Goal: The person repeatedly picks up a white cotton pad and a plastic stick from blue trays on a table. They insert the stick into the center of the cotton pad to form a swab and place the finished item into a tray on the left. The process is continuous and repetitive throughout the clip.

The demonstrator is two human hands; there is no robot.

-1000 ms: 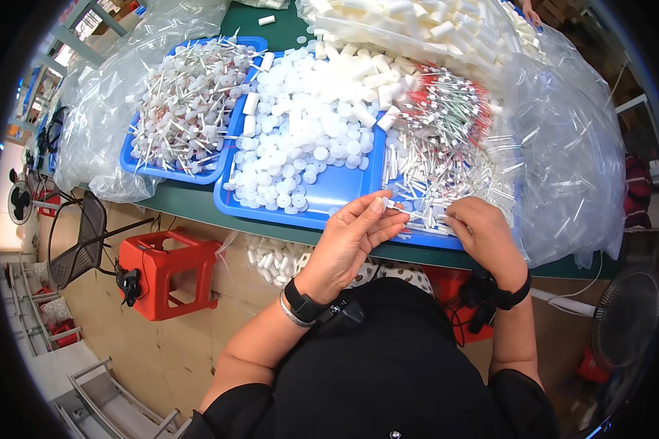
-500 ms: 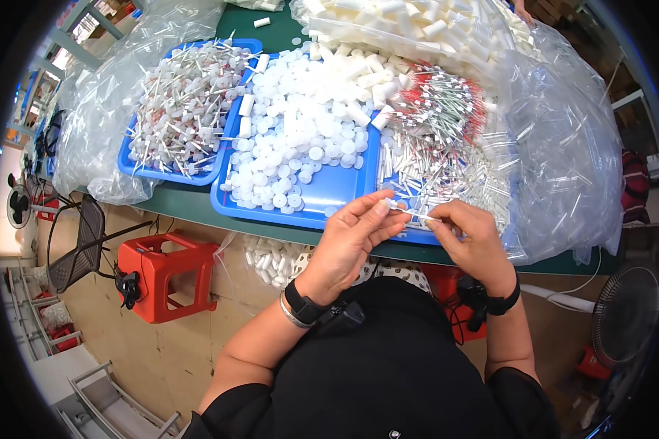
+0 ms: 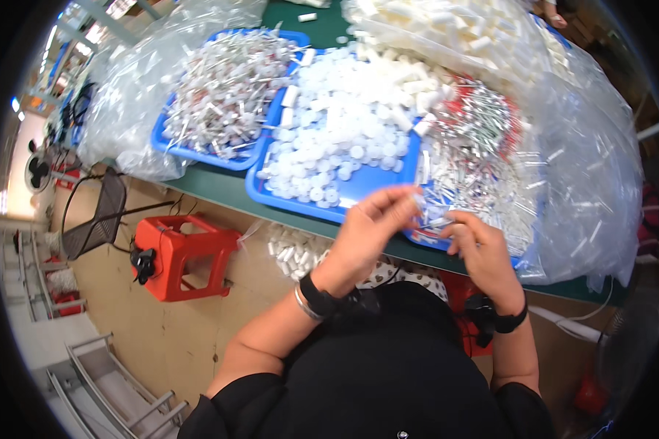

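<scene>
My left hand (image 3: 373, 228) is closed in a pinch over the near edge of the blue trays. A small translucent white piece, apparently a round plastic cap (image 3: 418, 199), shows at its fingertips. Close by on the right is my right hand (image 3: 479, 249), thumb and fingers bent together; blur hides what they hold, if anything. Beneath and beyond the hands lies a heap of thin white and clear tubes (image 3: 490, 194), with a bundle of red and green wires (image 3: 485, 121) behind it. Loose round translucent caps (image 3: 329, 157) fill the middle blue tray (image 3: 362, 189).
At the left, another blue tray (image 3: 157, 139) holds assembled stick pieces. White foam-like cylinders (image 3: 454, 36) are heaped at the back in clear plastic. Plastic bags (image 3: 586, 175) flank the green table. A red stool (image 3: 187, 260) and a mesh chair (image 3: 95, 216) stand at left.
The view has turned, shifting the table rightward in the picture. My right fingers have drawn slightly away from my left fingertips; the thin white stick between them no longer shows clearly.
</scene>
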